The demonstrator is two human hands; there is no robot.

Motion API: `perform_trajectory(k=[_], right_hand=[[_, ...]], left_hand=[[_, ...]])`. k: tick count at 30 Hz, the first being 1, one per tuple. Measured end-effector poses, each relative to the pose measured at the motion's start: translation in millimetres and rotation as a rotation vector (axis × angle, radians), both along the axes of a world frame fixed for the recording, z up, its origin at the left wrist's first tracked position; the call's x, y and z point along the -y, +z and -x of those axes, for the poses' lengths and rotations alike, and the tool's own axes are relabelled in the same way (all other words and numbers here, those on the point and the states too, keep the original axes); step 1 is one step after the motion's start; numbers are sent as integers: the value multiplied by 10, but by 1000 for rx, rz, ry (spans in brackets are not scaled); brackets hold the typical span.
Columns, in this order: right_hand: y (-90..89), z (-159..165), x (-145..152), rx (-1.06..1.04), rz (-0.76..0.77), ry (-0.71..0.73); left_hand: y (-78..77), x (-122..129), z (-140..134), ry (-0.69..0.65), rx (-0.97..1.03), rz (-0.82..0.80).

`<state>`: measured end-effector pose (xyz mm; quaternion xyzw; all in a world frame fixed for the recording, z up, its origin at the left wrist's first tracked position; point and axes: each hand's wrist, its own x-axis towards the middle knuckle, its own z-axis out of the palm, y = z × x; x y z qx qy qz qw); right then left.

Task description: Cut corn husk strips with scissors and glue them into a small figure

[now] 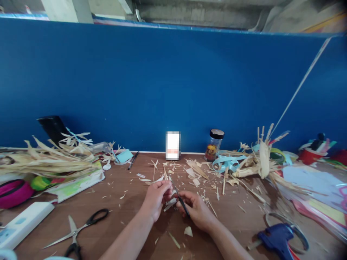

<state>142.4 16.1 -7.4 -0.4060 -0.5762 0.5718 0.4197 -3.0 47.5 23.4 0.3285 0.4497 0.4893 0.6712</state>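
My left hand (159, 196) is closed in a pinch on a thin, pale strip of dried husk (165, 172), which sticks up past the fingertips. My right hand (196, 209) grips a pair of dark-handled scissors (183, 205), their blades slanting up and left beside the left fingertips. Whether the blades touch the strip I cannot tell. Husk scraps (197, 169) lie scattered around and beyond both hands. A second, larger pair of scissors (74, 233) rests spread apart on the brown table (121, 216) to the left.
Dried husks (54, 160) are heaped at the left, near a white power strip (24, 222). Behind stands a black-lidded jar (213, 146) against the blue partition (162, 83). Light-blue ribbon (230, 162), more husks (264, 159) and a blue glue gun (278, 236) occupy the right.
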Motion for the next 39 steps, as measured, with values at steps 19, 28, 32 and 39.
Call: perform_trajectory(k=[19,28,32,39], right_hand=[[2,10,-19,-35,64,-65],[-1,10,-41,-87,94,-118],[-29,-2,-50,-69,77,-121],[-6,1,-40,-74,67,-112]], left_hand=[[9,-3,18,-9,-30,-3],[-13,-9,20,28,33,38],[-7,-9,23,0,42,39],[8,-1,24,-2,25,60]])
